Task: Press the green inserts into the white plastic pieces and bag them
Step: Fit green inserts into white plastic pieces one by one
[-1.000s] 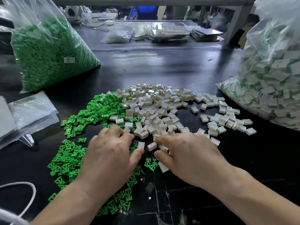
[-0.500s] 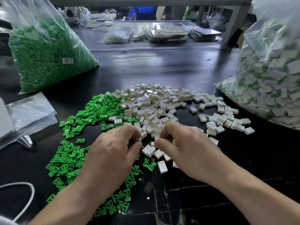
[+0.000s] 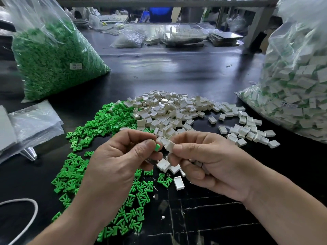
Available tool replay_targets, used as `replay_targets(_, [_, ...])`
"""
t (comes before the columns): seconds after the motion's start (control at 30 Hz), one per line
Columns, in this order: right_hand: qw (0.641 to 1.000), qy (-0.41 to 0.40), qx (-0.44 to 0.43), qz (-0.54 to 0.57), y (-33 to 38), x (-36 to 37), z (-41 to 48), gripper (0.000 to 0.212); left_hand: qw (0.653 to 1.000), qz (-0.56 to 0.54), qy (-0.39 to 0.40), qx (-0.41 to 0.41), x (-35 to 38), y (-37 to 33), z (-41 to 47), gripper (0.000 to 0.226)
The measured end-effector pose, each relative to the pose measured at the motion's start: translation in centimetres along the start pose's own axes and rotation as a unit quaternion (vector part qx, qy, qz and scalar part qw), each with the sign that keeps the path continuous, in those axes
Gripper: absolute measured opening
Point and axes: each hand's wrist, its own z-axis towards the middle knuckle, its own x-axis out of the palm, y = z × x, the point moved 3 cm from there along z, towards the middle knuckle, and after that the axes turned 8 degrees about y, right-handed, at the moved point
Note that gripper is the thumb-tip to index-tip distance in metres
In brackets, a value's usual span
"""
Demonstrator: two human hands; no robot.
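L hand [image 3: 116, 156] pinches green insert [image 3: 157, 147]; R hand [image 3: 208, 160] grips white piece [image 3: 166, 142], open side up. Align square w/ cavity, press straight, avoid tilt.

Place: a small-parts assembly workshop
Desk: long black desk [image 3: 177, 73], scuffed
Stock: bulk bag of green inserts [image 3: 53, 55]; bag of white pieces [image 3: 297, 89]
Behind: trays [image 3: 184, 35] on another bench
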Motion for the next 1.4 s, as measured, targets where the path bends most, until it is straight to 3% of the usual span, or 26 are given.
replay_targets(0.33, [0.998,-0.019,-0.037,0.041,0.0,-0.1,0.2,0.022,0.997,-0.07,0.012,-0.019,0.5,0.0,-0.2,0.025])
replay_targets(0.53, [0.996,-0.032,-0.062,-0.056,-0.2,-0.2,0.2,0.013,0.997,-0.08,0.01,-0.021,0.7,-0.1,-0.3,0.029])
replay_targets(0.77, [0.99,0.025,-0.063,-0.127,-0.6,0.5,0.1,0.028,0.999,-0.032,0.0,-0.025,0.5,0.1,-0.4,0.027])
replay_targets(0.97, [0.988,0.002,-0.067,-0.141,-0.5,0.2,0.1,0.006,1.0,-0.011,0.0,-0.025,0.7,0.0,-0.5,0.029])
replay_targets(1.17, [0.99,-0.023,-0.075,-0.12,-0.6,0.0,0.3,0.01,1.0,0.022,0.009,-0.011,0.7,-0.1,-0.6,0.025])
replay_targets(1.3, [0.993,-0.009,-0.063,-0.095,-0.8,0.0,0.3,0.021,0.999,-0.029,0.031,-0.017,0.7,-0.1,-0.5,0.018])
replay_targets(1.4, [0.994,0.017,-0.06,-0.084,-0.9,0.3,0.2,0.019,0.987,-0.134,0.071,-0.046,1.3,0.1,-0.5,0.027])
